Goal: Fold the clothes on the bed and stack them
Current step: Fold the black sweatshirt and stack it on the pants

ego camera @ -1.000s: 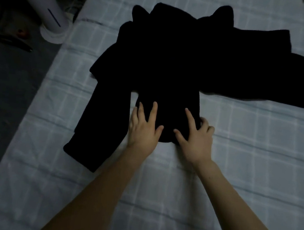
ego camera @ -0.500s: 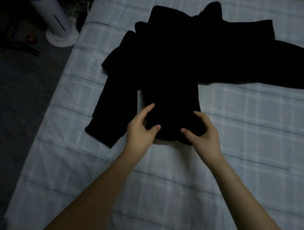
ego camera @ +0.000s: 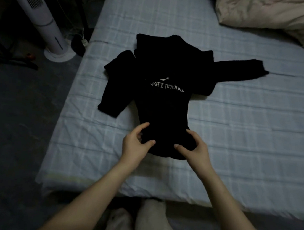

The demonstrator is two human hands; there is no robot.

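A black long-sleeved garment [ego camera: 164,106] with pale lettering lies on the checked light-blue bed [ego camera: 238,132]. Its body is folded narrow, one sleeve bends down at the left and the other stretches out to the right. My left hand [ego camera: 135,146] and my right hand [ego camera: 193,149] grip the near rounded end of the garment from either side, thumbs on top and fingers curled over its edges.
A beige crumpled duvet [ego camera: 272,13] lies at the bed's far right. A white tower fan [ego camera: 40,15] stands on the dark floor at the left, with cables beside it. The bed's near edge runs just in front of my legs.
My hands went from lying flat on the garment's near end to gripping it at both sides. The pale lettering now shows, and the view takes in more of the bed.
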